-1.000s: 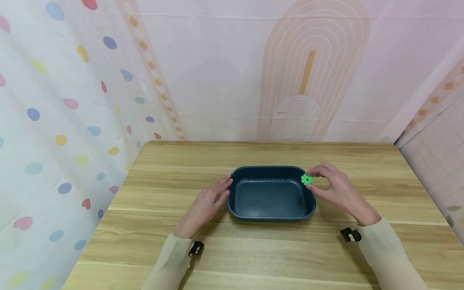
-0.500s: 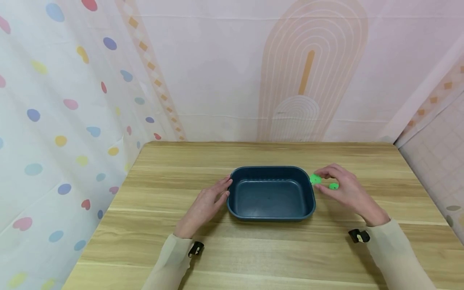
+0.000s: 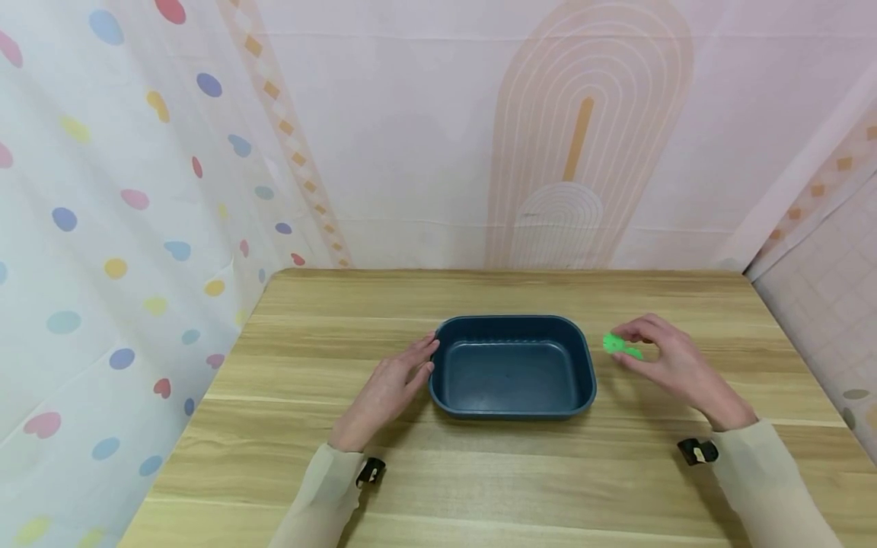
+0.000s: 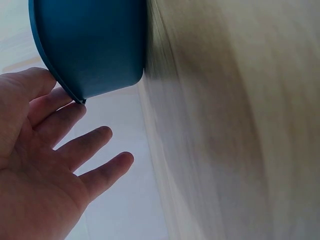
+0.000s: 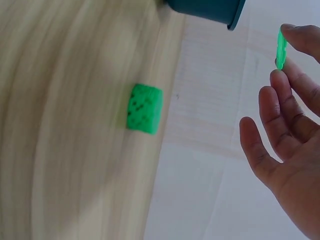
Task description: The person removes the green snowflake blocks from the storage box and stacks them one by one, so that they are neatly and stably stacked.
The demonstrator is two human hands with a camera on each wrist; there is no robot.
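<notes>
My right hand [image 3: 668, 361] pinches a small bright green notched disc [image 3: 613, 343] between thumb and fingertips, to the right of a dark blue rectangular basin [image 3: 510, 415]. In the right wrist view the disc [image 5: 281, 49] appears nearly edge-on, held above the table. A green block with dark spots [image 5: 144, 109] sits on the wood below; in the head view it is partly hidden behind the disc and fingers. My left hand [image 3: 385, 392] touches the basin's left rim with fairly straight fingers. The left wrist view shows fingertips against the rim [image 4: 55, 75], the others spread.
The wooden table [image 3: 329, 342] extends around the basin on all sides. Behind it hangs a pale patterned curtain [image 3: 411, 152], with a dotted curtain [image 3: 157, 243] along the left. Each sleeve cuff carries a small black device [image 3: 698, 451].
My right hand has moved right with the disc, from over the basin's right rim to beside the basin. The green block came into view next to it. The left hand and basin stayed still.
</notes>
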